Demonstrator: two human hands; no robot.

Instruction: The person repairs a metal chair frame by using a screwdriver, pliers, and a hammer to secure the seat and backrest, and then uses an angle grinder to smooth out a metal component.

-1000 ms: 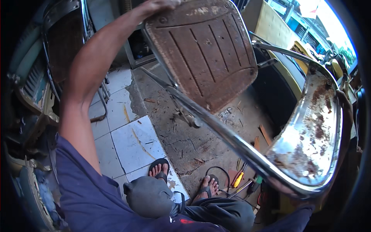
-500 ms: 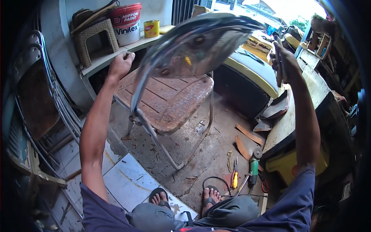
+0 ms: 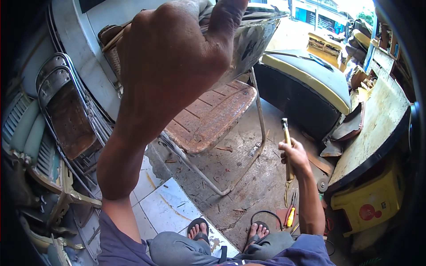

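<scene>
Both hands have moved since half a second ago: the right one (image 3: 294, 153) has dropped from empty air and now has its fingers closed round a hammer (image 3: 286, 134), while the left one (image 3: 179, 51) has come across to the top of the backrest (image 3: 256, 40). From my end the left looks clamped over that edge, but its fingertips are hidden, so I can't judge how firmly. The chair (image 3: 218, 116) stands upright on the concrete (image 3: 242, 166), ahead of the feet.

I see three likely troubles. If the left pulls hard on the backrest, the chair could tip or skid, since only that one hand steadies it. If the hammer swings while the left stays there, fingers could be hit; that forearm also hides much of the chair from me. And a backward step could snag the cable (image 3: 265, 211) looping beside the right foot (image 3: 257, 230), near the screwdriver (image 3: 290, 217).
</scene>
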